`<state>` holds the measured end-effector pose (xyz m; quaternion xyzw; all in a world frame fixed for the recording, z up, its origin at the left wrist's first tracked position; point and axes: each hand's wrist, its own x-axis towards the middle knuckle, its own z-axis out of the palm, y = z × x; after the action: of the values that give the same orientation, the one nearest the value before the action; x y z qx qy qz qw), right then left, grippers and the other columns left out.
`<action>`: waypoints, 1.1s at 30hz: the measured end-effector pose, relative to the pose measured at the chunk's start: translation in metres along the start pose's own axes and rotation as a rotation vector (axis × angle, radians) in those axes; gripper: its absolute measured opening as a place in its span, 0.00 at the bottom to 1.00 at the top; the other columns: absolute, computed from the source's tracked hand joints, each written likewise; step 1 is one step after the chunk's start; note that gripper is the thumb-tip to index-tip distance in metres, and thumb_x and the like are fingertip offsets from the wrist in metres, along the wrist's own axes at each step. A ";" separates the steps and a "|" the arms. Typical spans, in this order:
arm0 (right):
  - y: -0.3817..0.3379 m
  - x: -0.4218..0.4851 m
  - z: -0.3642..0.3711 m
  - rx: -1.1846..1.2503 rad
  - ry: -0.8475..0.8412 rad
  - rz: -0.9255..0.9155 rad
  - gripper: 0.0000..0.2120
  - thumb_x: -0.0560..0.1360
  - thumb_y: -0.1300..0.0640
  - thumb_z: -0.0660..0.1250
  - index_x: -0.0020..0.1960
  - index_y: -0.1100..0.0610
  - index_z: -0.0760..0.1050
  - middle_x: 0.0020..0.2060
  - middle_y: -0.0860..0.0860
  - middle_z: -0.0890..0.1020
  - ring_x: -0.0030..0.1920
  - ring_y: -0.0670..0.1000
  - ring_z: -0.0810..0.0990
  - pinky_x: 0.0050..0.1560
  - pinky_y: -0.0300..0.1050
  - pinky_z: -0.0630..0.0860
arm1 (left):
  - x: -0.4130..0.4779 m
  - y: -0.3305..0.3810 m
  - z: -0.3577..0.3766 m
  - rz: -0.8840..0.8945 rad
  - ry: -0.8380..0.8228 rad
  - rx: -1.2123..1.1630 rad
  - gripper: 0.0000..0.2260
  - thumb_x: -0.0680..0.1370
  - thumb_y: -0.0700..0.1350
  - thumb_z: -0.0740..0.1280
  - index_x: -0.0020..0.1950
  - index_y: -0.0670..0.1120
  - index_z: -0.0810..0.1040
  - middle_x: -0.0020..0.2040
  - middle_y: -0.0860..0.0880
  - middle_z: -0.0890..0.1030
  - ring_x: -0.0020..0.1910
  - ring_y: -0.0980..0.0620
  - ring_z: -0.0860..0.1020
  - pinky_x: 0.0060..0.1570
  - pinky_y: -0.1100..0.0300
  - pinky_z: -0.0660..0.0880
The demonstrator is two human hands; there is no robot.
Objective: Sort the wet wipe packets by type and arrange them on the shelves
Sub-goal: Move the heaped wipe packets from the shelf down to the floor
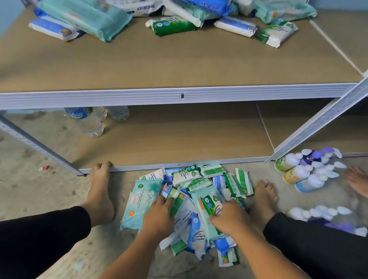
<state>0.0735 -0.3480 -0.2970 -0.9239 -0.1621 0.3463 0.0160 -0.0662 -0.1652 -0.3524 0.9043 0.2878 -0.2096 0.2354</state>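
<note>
Wet wipe packets [200, 183], green, blue and teal, lie heaped on the concrete floor [38, 185] between a squatting person's bare feet, just in front of the lower shelf [189, 137]. The left hand [160, 215] curls its fingers over a green-and-white packet [176, 203] in the heap. The right hand [228, 216] grips a green packet [211, 202] lying on a teal pack. More mixed packs [174, 25] sit on the upper shelf [183, 62]. Water bottles [90, 121] stand on the lower shelf, and pump bottles [305, 173] lie to the right.

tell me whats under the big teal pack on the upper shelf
Sticking out from under the teal pack are blue and white packs; their far ends and anything else beneath are covered.
</note>
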 end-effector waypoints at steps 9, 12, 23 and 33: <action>0.010 -0.006 0.011 -0.076 -0.076 -0.068 0.38 0.77 0.47 0.65 0.81 0.50 0.52 0.74 0.54 0.65 0.68 0.57 0.73 0.63 0.54 0.76 | -0.009 0.000 -0.006 -0.019 -0.046 -0.013 0.29 0.78 0.49 0.62 0.78 0.54 0.60 0.74 0.48 0.63 0.71 0.45 0.66 0.60 0.45 0.76; 0.005 -0.011 -0.002 -0.035 -0.035 -0.075 0.35 0.77 0.46 0.64 0.80 0.50 0.55 0.73 0.53 0.66 0.68 0.56 0.73 0.62 0.53 0.76 | -0.013 0.005 -0.017 -0.010 -0.024 -0.028 0.28 0.78 0.49 0.62 0.78 0.52 0.61 0.73 0.48 0.65 0.70 0.45 0.67 0.60 0.46 0.76; -0.040 -0.050 -0.098 -0.015 0.230 -0.261 0.24 0.78 0.47 0.62 0.72 0.51 0.70 0.70 0.51 0.71 0.66 0.55 0.75 0.62 0.50 0.75 | -0.032 0.062 -0.103 0.230 0.164 0.071 0.21 0.79 0.49 0.61 0.73 0.49 0.68 0.68 0.47 0.73 0.67 0.44 0.69 0.59 0.48 0.76; -0.059 -0.074 -0.280 0.009 0.641 -0.418 0.15 0.75 0.48 0.66 0.61 0.48 0.78 0.55 0.47 0.78 0.54 0.51 0.78 0.54 0.50 0.78 | -0.027 0.138 -0.288 0.608 0.515 0.201 0.13 0.73 0.49 0.59 0.53 0.49 0.79 0.52 0.48 0.76 0.54 0.44 0.75 0.47 0.49 0.78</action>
<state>0.1848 -0.2923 -0.0292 -0.9323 -0.3322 0.0298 0.1402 0.0695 -0.1190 -0.0652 0.9896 0.0353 0.0756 0.1174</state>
